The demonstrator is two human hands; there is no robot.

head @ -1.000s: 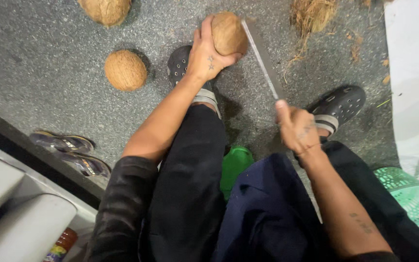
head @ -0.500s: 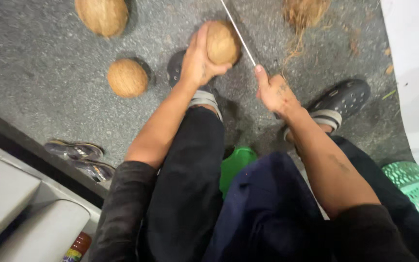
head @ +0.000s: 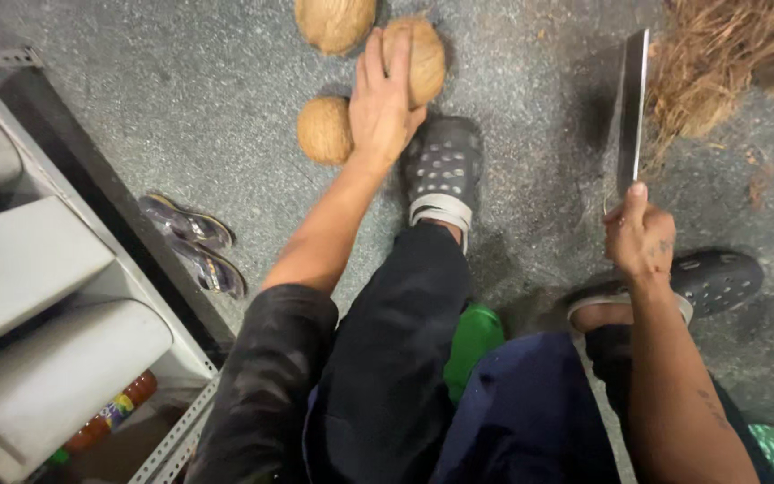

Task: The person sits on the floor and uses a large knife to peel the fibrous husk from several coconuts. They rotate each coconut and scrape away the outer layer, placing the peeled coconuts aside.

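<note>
Round brown husked coconut (head: 416, 59) on grey floor; long cleaver (head: 631, 112) raised upright.

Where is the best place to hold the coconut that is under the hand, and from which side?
Probably over its top, as the left hand does now: palm on the coconut from the near side, fingers spread across the round husk. It lies on the floor, so only top and sides are free.
</note>
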